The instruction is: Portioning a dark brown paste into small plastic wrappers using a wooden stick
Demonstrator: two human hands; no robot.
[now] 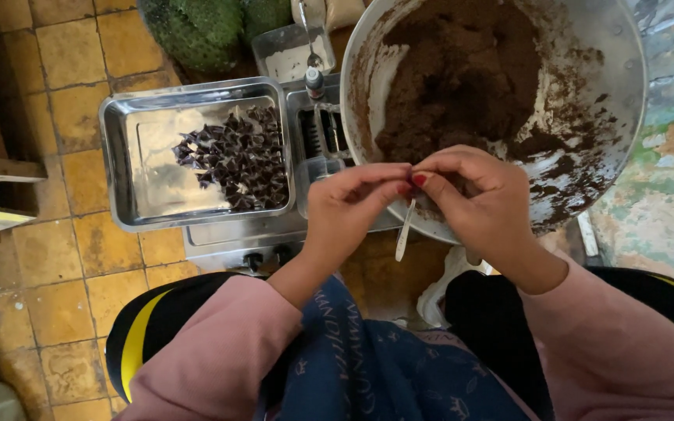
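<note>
Head view, person seated over a yellow tiled floor (pixel 64 234).

Left hand (pixel 349 206) and right hand (pixel 477 199) met just below the near rim of the large metal pot (pixel 626 86). Fingertips of both were pinched together on a small wrapped piece (pixel 412 175); a thin pale strip (pixel 404 230) hung from the pinch. The piece itself was mostly hidden by the fingers.

The pot held a dark brown mass (pixel 462 70), with smears along its wall.

Left of the pot, a steel tray (pixel 122 171) carried a heap of small dark folded parcels (pixel 239 156) toward its right edge; its left half was bare metal.

Judged step: closing or twisting one parcel's wrapper. The next move would call for keeping the pinch tight while the ends are turned.

A small clear container (pixel 278 47) stood beyond the tray's far edge, and a small bottle with a red cap (pixel 314 80) at the far right corner. No labels were legible.
</note>
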